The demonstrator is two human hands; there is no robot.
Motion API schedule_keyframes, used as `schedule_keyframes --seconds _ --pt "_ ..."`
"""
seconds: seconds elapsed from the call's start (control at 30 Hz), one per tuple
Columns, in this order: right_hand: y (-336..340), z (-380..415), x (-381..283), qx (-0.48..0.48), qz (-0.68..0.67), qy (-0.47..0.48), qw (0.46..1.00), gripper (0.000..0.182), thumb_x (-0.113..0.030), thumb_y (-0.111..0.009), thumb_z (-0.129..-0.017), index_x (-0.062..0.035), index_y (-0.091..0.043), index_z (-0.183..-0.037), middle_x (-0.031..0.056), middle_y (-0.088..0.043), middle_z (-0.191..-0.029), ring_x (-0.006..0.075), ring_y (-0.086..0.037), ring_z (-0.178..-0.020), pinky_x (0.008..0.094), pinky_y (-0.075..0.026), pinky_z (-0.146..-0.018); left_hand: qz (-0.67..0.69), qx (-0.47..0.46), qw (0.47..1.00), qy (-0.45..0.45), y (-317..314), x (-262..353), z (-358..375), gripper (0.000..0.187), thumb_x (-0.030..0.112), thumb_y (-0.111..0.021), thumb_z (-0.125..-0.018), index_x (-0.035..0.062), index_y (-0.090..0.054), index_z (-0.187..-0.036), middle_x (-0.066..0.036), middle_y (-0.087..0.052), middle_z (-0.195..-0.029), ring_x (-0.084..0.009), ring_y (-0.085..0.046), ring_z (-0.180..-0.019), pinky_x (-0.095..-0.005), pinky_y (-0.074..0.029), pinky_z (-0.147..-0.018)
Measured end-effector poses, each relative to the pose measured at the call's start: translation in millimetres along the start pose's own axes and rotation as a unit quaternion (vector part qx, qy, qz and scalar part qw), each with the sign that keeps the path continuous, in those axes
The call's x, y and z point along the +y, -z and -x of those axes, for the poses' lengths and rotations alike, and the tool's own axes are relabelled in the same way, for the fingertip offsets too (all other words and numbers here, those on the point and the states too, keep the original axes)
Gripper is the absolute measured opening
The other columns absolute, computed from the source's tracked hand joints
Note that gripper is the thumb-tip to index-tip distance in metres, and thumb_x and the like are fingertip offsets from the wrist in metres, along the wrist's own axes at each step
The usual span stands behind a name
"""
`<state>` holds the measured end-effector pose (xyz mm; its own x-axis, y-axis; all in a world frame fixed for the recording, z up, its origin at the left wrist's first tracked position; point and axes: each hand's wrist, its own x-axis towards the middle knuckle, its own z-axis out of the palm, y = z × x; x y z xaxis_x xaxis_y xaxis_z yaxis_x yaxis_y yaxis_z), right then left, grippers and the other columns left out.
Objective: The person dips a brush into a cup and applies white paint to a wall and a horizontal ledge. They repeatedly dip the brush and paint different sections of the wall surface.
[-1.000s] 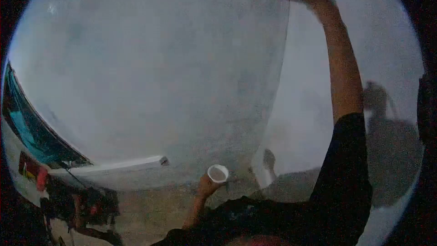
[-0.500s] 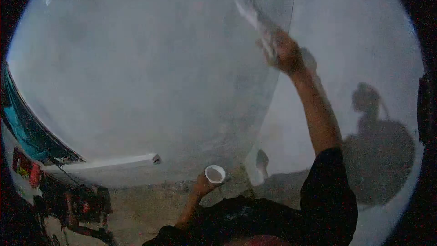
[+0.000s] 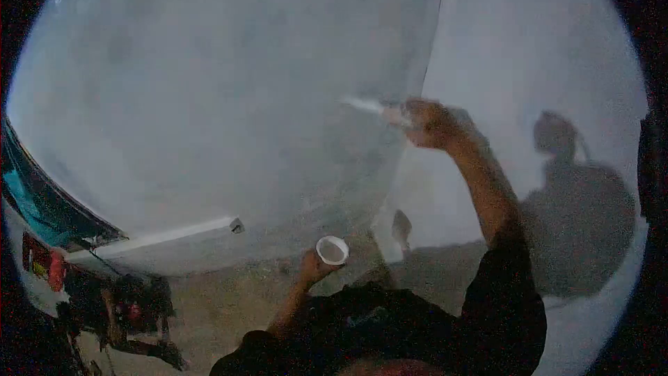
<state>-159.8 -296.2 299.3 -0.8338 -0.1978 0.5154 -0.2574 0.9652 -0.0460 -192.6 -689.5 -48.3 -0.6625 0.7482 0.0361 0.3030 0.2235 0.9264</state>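
Note:
My right hand (image 3: 431,124) is raised in front of the pale grey wall (image 3: 229,90), close to the corner. Its fingers are wrapped round a paintbrush (image 3: 372,105), whose white end points left over the wall and is smeared by motion. Lower down, my left hand (image 3: 316,267) grips a white cup (image 3: 332,251) by its side. The cup's round mouth faces the camera, and the inside looks greyish.
A lighter wall (image 3: 501,42) meets the grey one at the right, with shadows cast on it. A white strip (image 3: 167,238) runs along the lower left wall. Teal cloth (image 3: 31,198) hangs at the left edge, above a red item (image 3: 56,270) and dark clutter.
My right hand has come down with the paintbrush, which has tilted from steep to nearly level. My left hand and the cup sit slightly higher in view.

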Motion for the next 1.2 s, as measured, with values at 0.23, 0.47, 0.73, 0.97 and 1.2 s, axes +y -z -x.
schedule_keyframes --seconds 0.23,0.47,0.73,0.97,1.2 --pt "172 -80 -37 0.108 0.128 0.019 0.986 0.027 -0.01 -0.073 -0.088 -0.0078 -0.072 -0.115 0.0137 -0.073 -0.103 0.0262 -0.07 -0.09 0.0373 -0.057 -0.084 -0.009 0.018 1.0 -0.007 1 -7 54 0.084 0.046 -0.092 -0.066 0.0058 -0.059 -0.132 -0.017 -0.065 -0.128 -0.0348 -0.062 -0.119 -0.0477 -0.051 -0.097" --pt "226 -94 -70 0.374 0.323 0.249 0.833 0.023 -0.013 -0.075 -0.085 -0.0041 -0.073 -0.106 0.01 -0.074 -0.092 0.024 -0.068 -0.074 0.0348 -0.055 -0.061 -0.062 0.023 0.998 0.009 -1 -19 91 0.085 0.045 -0.093 -0.065 0.0051 -0.058 -0.132 -0.016 -0.064 -0.129 -0.0349 -0.061 -0.122 -0.0481 -0.05 -0.099" --pt "95 22 -72 0.274 0.27 0.053 0.922 0.03 -0.013 -0.076 -0.082 -0.0079 -0.069 -0.111 0.014 -0.072 -0.106 0.0326 -0.071 -0.092 0.0399 -0.06 -0.074 -0.057 0.006 0.998 0.013 13 8 133 0.085 0.045 -0.093 -0.065 0.0047 -0.058 -0.131 -0.016 -0.064 -0.128 -0.0346 -0.061 -0.121 -0.0479 -0.051 -0.099" --pt "-31 142 -135 0.125 0.038 -0.085 0.988 0.03 -0.011 -0.073 -0.084 -0.0039 -0.069 -0.113 0.013 -0.072 -0.094 0.0279 -0.071 -0.085 0.0407 -0.059 -0.073 -0.063 -0.012 0.997 0.031 15 36 156 0.085 0.046 -0.093 -0.065 0.0044 -0.058 -0.131 -0.016 -0.065 -0.128 -0.0343 -0.062 -0.12 -0.0477 -0.051 -0.098" --pt "-32 113 -188 0.078 -0.487 -0.241 0.836 0.048 -0.017 -0.076 -0.088 -0.0085 -0.06 -0.132 0.0086 -0.061 -0.131 0.0222 -0.067 -0.097 0.0432 -0.06 -0.08 -0.059 -0.02 0.997 0.042 28 49 143 0.086 0.046 -0.093 -0.065 0.0041 -0.058 -0.131 -0.016 -0.065 -0.128 -0.034 -0.062 -0.119 -0.0475 -0.051 -0.098"
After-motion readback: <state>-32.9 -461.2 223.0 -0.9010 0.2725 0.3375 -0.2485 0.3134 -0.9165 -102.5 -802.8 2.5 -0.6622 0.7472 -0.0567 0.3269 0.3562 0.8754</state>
